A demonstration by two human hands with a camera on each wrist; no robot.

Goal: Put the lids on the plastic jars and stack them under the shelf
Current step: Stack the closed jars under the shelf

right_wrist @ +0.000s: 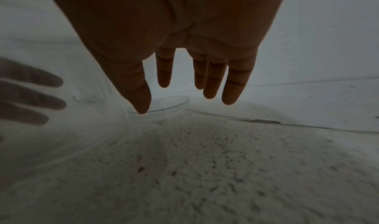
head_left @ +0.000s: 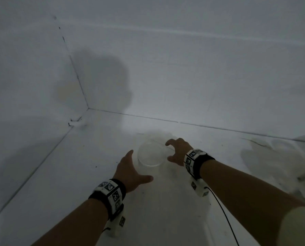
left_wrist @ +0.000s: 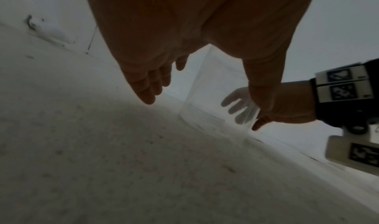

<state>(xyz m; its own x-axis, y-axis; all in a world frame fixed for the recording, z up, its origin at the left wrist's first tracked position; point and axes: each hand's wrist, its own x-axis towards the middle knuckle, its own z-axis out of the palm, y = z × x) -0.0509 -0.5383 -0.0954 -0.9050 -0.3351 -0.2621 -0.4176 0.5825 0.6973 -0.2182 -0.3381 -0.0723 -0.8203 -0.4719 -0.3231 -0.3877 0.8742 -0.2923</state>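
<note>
A clear plastic jar (head_left: pixel 150 155) stands upright on the white floor, and its round top looks covered by a clear lid. My left hand (head_left: pixel 137 166) is open just left of it, fingers straight and thumb spread toward me. On the jar's right side my right hand (head_left: pixel 168 151) is open, fingers loosely bent around the rim without gripping. In the left wrist view the jar (left_wrist: pixel 213 88) sits between the fingers and thumb of my left hand (left_wrist: pixel 203 114). In the right wrist view my right hand (right_wrist: pixel 184 107) is spread, with the jar wall (right_wrist: pixel 67 122) at the left.
White walls meet in a corner (head_left: pixel 88 108) at the back left. Behind the jar a flat clear round lid or low jar top (right_wrist: pixel 162 105) lies on the floor. Crumpled white sheeting (head_left: pixel 281 157) lies at the right. A black cable (head_left: pixel 224 215) runs from my right wrist.
</note>
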